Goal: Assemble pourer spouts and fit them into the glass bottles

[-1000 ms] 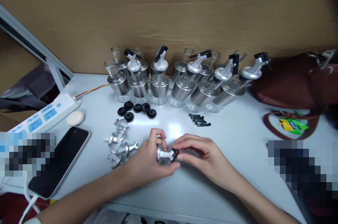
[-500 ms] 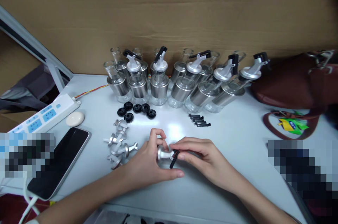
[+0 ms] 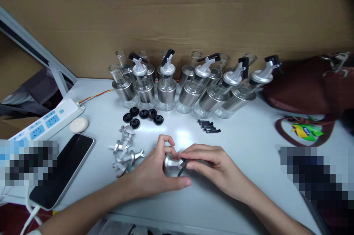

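My left hand (image 3: 153,174) is curled about a silver pourer spout (image 3: 169,162), its thumb stretched out below. The spout lies on its side, its narrow end toward the right. My right hand (image 3: 211,163) pinches a black flip lever (image 3: 183,167) at that narrow end; the fingertips partly hide where the two meet. Left of my hands lie several loose silver spouts (image 3: 134,156). Behind them sit several black stoppers (image 3: 143,113), and several spare black levers (image 3: 209,126) lie in a small row.
Several glass bottles with steel sleeves (image 3: 167,91) line the back, some topped with spouts and levers. A phone (image 3: 62,170), a white round case (image 3: 79,125) and a power strip (image 3: 52,118) are at left. On the right is a brown bag (image 3: 298,87) with green-yellow packets (image 3: 306,131).
The black lever has turned slightly at the spout's end and now looks thinner. Both hands stay in nearly the same place.
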A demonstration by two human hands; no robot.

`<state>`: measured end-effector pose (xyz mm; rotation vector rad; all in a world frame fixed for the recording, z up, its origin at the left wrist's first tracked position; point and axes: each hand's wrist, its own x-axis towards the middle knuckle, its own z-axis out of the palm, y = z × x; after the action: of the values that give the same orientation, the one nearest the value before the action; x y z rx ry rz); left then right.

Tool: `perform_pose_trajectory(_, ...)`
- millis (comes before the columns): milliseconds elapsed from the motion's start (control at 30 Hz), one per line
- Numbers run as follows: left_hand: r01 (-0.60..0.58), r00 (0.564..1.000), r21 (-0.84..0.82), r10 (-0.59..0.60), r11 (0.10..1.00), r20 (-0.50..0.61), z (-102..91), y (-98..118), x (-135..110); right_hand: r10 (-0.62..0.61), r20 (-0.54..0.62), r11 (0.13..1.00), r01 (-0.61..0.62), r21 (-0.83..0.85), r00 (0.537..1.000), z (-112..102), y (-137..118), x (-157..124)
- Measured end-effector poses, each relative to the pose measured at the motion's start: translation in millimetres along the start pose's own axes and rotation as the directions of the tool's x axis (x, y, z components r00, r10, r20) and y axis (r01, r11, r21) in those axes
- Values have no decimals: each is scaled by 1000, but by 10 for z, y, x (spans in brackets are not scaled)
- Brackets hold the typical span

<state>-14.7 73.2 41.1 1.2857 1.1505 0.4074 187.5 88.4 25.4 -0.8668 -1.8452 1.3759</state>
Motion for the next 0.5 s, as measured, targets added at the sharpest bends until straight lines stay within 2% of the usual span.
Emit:
perform_pose_trajectory(167, -33, 998, 44, 36, 998, -58, 41, -31, 18, 38, -14, 999, -38, 15, 999, 19, -2, 6)
perform_pose_trajectory(300, -88, 995, 64, 91, 994, -50, 37, -49, 37, 89, -35, 994, -87, 69, 995, 24, 4, 8)
perform_pose_trajectory(500, -77, 997, 82, 78, 994, -3, -4, -69, 35, 140, -17, 976, -136, 170, 990, 15, 31, 19)
